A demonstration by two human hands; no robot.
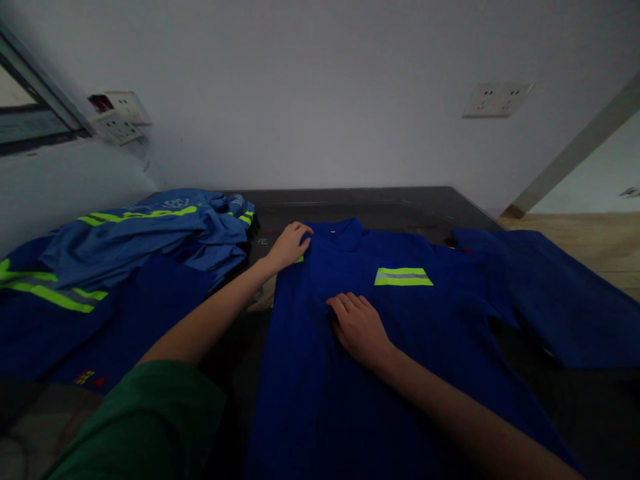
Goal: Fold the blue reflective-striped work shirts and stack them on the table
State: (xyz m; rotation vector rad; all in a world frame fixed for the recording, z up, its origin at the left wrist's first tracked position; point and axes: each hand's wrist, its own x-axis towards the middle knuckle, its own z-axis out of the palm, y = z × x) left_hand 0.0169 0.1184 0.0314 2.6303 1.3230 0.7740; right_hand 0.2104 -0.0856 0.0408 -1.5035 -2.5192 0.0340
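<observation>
A blue work shirt (420, 333) lies spread with its collar (346, 233) toward the wall. A yellow-green and silver reflective band (404, 277) crosses its chest. My left hand (291, 243) is at the shoulder beside the collar, its bent fingers closed on the cloth. Lower down, on the chest, my right hand (361, 330) has curled fingers closed on a bit of the shirt front. The shirt's left side runs in a straight edge below my left hand. Its lower end passes out of view.
Crumpled blue garments (150, 227) with reflective bands are heaped at the left. On the right, a folded blue garment (575, 300) lies against the shirt's sleeve. The dark table (400, 198) meets a white wall bearing power sockets (497, 100).
</observation>
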